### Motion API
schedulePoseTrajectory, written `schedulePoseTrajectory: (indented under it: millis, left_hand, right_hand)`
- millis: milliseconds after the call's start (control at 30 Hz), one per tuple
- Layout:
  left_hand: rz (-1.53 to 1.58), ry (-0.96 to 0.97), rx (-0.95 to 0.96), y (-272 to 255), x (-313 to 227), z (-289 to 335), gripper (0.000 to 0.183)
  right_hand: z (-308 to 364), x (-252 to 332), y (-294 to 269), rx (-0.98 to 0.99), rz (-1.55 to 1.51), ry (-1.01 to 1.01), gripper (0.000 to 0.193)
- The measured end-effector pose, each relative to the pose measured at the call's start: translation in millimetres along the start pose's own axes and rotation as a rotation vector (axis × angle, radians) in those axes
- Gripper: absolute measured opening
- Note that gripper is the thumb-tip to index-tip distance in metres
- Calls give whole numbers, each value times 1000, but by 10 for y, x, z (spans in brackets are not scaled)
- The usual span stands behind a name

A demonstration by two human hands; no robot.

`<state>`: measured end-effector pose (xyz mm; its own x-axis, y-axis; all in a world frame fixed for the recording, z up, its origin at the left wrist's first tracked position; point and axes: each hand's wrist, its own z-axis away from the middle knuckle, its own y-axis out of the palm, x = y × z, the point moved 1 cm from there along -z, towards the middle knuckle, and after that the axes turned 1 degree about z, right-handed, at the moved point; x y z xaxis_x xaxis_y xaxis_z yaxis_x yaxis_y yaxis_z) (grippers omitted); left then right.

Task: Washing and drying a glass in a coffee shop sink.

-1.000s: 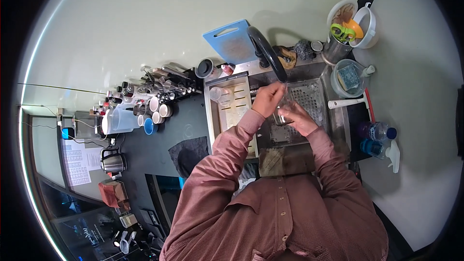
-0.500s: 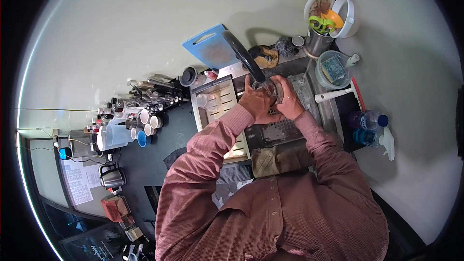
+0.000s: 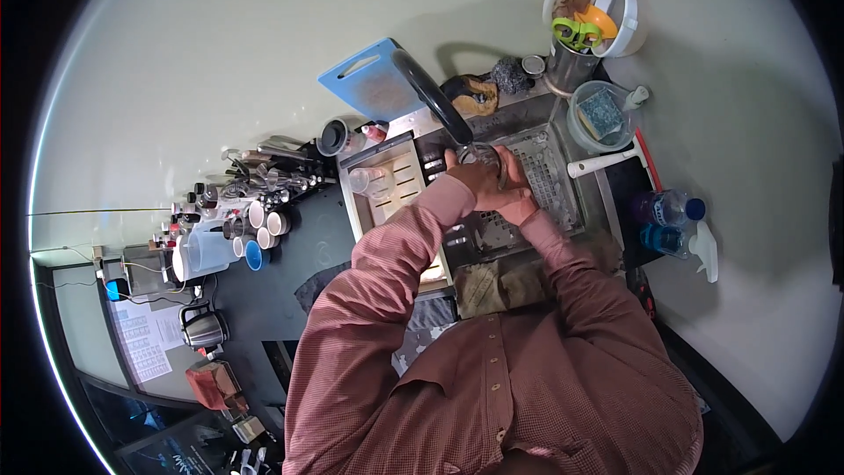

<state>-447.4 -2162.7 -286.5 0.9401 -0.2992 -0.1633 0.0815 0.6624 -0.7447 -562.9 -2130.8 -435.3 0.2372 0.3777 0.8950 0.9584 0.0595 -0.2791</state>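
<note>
A clear, round glass vessel [image 3: 480, 155] sits between my two hands, right below the mouth of the black faucet [image 3: 429, 95]. My left hand [image 3: 473, 183] is wrapped round its near left side. On the right side, my right hand [image 3: 516, 191] is closed against it, close to the left hand. My hands hide most of the vessel's lower part. Both are over the metal sink [image 3: 601, 202], whose perforated grid [image 3: 547, 171] shows to the right. Whether water is running cannot be made out.
A slatted tray [image 3: 406, 178] left of the sink holds clear plastic cups [image 3: 369, 181]. Behind stands a blue cutting board [image 3: 374, 79]. To the right are a tub with a sponge [image 3: 601, 114], a white-handled squeegee [image 3: 602, 163] and bottles [image 3: 668, 208]. A brown cloth [image 3: 492, 287] hangs over the front edge.
My hands have drawn closer together round the vessel, the right one lower and nearer the left. The whole view has shifted slightly.
</note>
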Motion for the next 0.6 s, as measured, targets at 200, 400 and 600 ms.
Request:
schedulePoseTrajectory:
  millis: [200,400,600]
  left_hand:
    - [737,304,-367,157,345,142,32]
    - [1148,302,-868,399,386,40,29]
    - [255,186,-439,260,650,-106,23]
  right_hand:
    - [-87,516,-352,110,-105,199,92]
    - [-114,611,-604,292,-314,389,94]
    - [-90,553,-653,251,-178,104,97]
